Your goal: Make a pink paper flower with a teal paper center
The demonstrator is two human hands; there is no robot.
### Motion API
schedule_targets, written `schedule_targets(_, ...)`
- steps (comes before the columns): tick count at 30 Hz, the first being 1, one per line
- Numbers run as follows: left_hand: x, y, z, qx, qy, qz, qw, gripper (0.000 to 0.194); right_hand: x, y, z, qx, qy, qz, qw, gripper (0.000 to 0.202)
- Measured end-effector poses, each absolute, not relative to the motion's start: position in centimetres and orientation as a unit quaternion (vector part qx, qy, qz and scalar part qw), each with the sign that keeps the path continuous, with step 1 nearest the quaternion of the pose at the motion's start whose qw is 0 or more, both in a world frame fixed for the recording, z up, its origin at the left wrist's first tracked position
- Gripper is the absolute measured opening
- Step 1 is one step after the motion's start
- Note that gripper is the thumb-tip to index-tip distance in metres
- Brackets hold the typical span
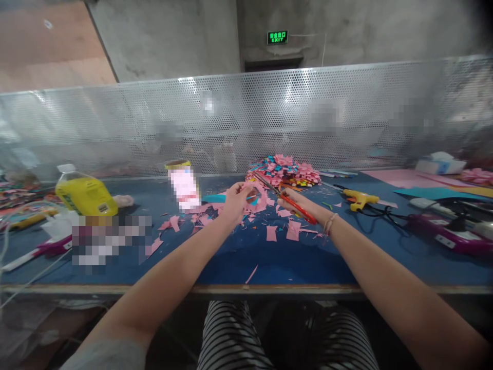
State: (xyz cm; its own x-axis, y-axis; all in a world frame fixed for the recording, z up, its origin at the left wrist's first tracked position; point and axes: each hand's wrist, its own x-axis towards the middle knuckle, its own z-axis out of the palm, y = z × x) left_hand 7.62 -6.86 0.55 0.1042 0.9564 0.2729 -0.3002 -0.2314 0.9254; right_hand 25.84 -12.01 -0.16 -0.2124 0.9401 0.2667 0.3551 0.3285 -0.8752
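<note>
- Left hand (235, 200), head view: fingertips pinch a piece of pink paper (262, 192) above the table (308, 270), between its near and far edges and around the middle of its width.
- Right hand (291, 200): fingers wrap the red handles of the scissors (306, 211). Blades point toward the far edge and slant to the left. Blade opening cannot be determined.
- Step in hand: judged to be cutting or trimming the pink paper. Blades lie at the pinched piece; actual contact cannot be confirmed. Loose pink scraps (271, 233) lie around both hands and toward the near edge, consistent with cutting.
- Next move: judged to require a firm pinch, the cut line presented square to the blades, and left fingertips clear of the blade path.
- Paper heap (283, 167): lies beyond the hands, near the far edge; pink and blue pieces predominate.
- Bottle (87, 195): positioned toward the left edge, white cap (66, 168) fitted. Body is yellow; whether label or contents supply the colour is unclear. Fill level cannot be read.
- Yellow-rimmed cylinder (177, 164): located left of the hands, toward the far edge. A blurred bright panel (185, 190) covers its front; contents are not visible.
- Box (429, 165): located near the far right corner; a white tissue (442, 156) projects from its top.
</note>
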Motion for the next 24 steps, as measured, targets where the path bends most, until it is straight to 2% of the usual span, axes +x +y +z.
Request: schedule_targets(24,8.06,-7.98,0.79,0.554,0.305,0.579,0.515,0.011,25.96,-12.27,0.20,-0.473,-0.762,0.284,0.339,0.033)
